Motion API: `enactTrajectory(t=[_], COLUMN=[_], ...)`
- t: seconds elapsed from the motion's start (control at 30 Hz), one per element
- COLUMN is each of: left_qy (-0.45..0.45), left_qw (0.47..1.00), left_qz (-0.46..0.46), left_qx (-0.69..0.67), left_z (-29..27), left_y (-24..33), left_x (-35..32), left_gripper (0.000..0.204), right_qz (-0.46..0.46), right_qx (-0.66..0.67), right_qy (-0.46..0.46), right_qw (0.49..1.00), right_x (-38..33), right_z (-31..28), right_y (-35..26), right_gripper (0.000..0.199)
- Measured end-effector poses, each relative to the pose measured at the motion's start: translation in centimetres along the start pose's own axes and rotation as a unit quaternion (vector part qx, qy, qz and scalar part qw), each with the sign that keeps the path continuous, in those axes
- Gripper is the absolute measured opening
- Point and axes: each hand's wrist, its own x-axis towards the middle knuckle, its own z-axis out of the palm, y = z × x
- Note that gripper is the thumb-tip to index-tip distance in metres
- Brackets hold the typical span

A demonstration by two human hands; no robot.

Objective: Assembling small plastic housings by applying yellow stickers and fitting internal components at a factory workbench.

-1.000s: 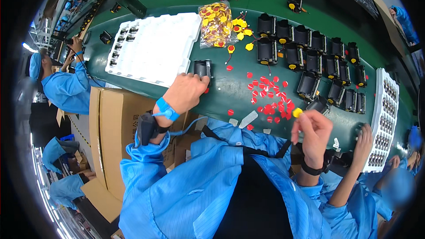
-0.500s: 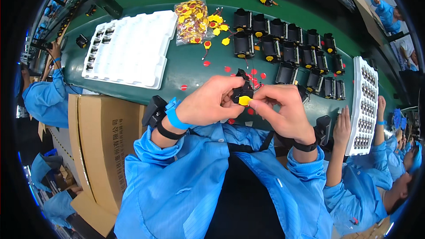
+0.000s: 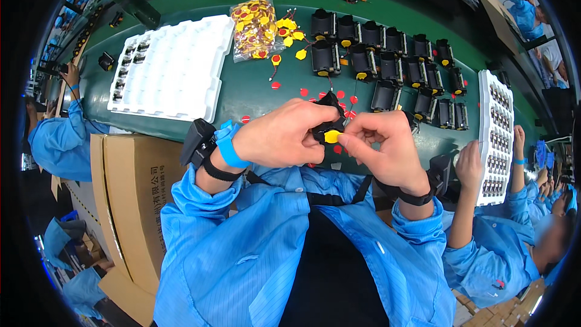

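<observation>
Between my hands is a black plastic housing (image 3: 327, 104), held over the near edge of the green table. My left hand (image 3: 279, 133) is closed around its left side, the fingers partly hidden behind it. A yellow disc (image 3: 331, 137) sits at the housing's near end, facing me. My right hand (image 3: 387, 148) has thumb and forefinger pinched at the disc's right edge, its other fingers curled. Small red discs (image 3: 304, 92) lie scattered on the table around and beyond the housing.
Rows of similar black housings (image 3: 386, 94) stand beyond my right hand. A clear bag (image 3: 254, 30) of yellow discs with wires lies farther back. White trays flank them, one left (image 3: 175, 72), one right (image 3: 496, 139) with a co-worker's hands. A cardboard box (image 3: 136, 206) stands left.
The view has shifted a little, so the table's contents sit slightly farther left. My grip on the housing and disc looks the same. The co-worker's near hand has curled at the right tray's edge.
</observation>
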Motion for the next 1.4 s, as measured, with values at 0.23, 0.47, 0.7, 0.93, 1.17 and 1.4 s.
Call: enactTrajectory(t=[0.23,0.47,0.7,0.93,1.17,1.4], left_qy=[-0.034,0.08,0.186,0.236,0.336,0.284], left_qw=[0.998,0.991,0.976,0.941,0.856,0.654], left_qz=[0.026,-0.019,-0.007,0.014,-0.019,-0.365], left_qx=[-0.042,-0.108,-0.112,0.241,0.392,0.599], left_z=[-0.3,1.7,3.1,2.3,-5.3,-29.9], left_y=[-0.5,0.9,0.6,-4.1,-3.9,-18.0], left_x=[0.1,-1.9,-3.6,-5.6,-8.7,-21.5], left_gripper=[0.013,0.013,0.013,0.019,0.021,0.044], right_qz=[-0.099,-0.194,-0.126,-0.137,-0.13,-0.094], right_qx=[-0.114,0.009,0.122,-0.059,-0.118,0.057], right_qy=[-0.02,0.048,0.043,-0.033,0.109,0.162], right_qw=[0.988,0.98,0.983,0.988,0.978,0.981], right_x=[0.0,0.0,0.0,2.9,1.2,-1.1], right_z=[-0.9,1.9,3.0,2.2,2.0,1.6], right_y=[-0.4,1.6,2.9,2.8,2.7,3.3], right_gripper=[0.011,0.053,0.062,0.064,0.03,0.012])
